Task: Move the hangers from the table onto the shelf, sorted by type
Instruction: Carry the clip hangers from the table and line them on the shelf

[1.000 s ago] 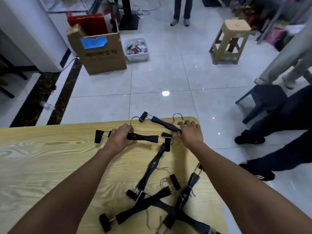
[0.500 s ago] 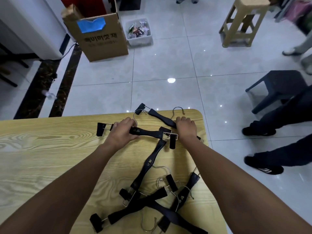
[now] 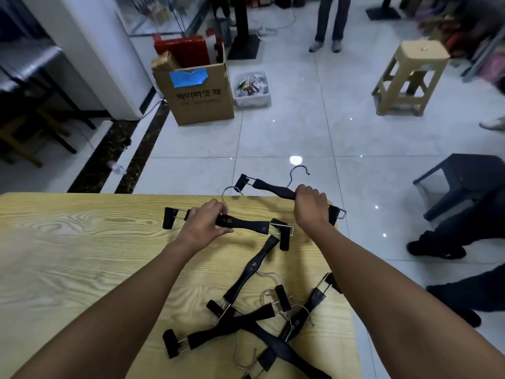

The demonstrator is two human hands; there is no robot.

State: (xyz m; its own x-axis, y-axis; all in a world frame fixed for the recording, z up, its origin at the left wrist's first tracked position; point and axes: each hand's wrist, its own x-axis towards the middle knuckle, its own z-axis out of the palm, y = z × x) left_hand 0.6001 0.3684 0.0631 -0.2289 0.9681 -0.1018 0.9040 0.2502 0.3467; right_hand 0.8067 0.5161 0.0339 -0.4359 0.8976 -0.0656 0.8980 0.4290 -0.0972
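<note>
My left hand [image 3: 203, 224] grips the middle of a black clip hanger [image 3: 243, 222] with a metal hook, held just above the far part of the wooden table [image 3: 68, 255]. Over the table's far right corner, my right hand [image 3: 310, 205] grips a second black clip hanger [image 3: 273, 188], which is lifted with its hook pointing away. Nearer to me, several more black clip hangers [image 3: 246, 321] lie crossed in a pile on the table. No shelf is in view.
Beyond the table is a tiled floor with a cardboard box [image 3: 200, 90], a white bin [image 3: 252, 88] and a beige stool [image 3: 407, 77]. A dark stool [image 3: 461, 176] and a seated person's legs [image 3: 459, 242] are at the right. Another person [image 3: 328, 23] stands far back.
Both hands have closed on their hangers and raised them off the table. The right hanger has moved up past the far edge.
</note>
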